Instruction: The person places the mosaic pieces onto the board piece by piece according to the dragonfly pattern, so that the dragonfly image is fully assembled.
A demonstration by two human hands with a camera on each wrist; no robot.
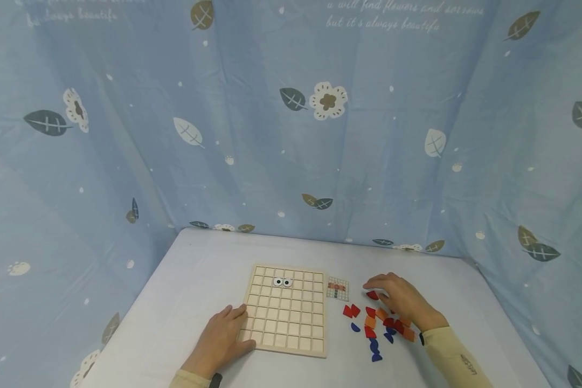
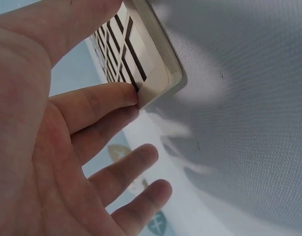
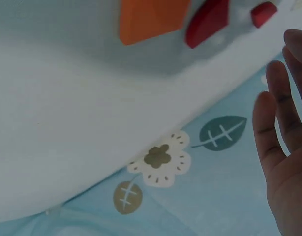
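Note:
A wooden grid board (image 1: 291,353) lies on the table, with my left hand (image 1: 221,337) touching its left edge near the front corner. In the left wrist view, that hand's fingers (image 2: 104,101) are fairly straight, the foremost meeting the board's corner (image 2: 163,81). A googly-eyes piece (image 1: 283,282) sits in the board's upper squares. My right hand (image 1: 402,299) reaches over the loose pieces on the right, fingers above a red quarter-round piece (image 1: 372,295). In the right wrist view, its visible fingers (image 3: 276,118) are extended beside red and orange pieces (image 3: 153,19).
A small pattern card (image 1: 338,288) lies at the board's right edge. Several red, orange and blue pieces, among them a blue half-round piece (image 1: 355,327) and an orange square (image 1: 370,322), are scattered on the white table (image 1: 213,258). A blue printed curtain (image 1: 252,161) stands behind.

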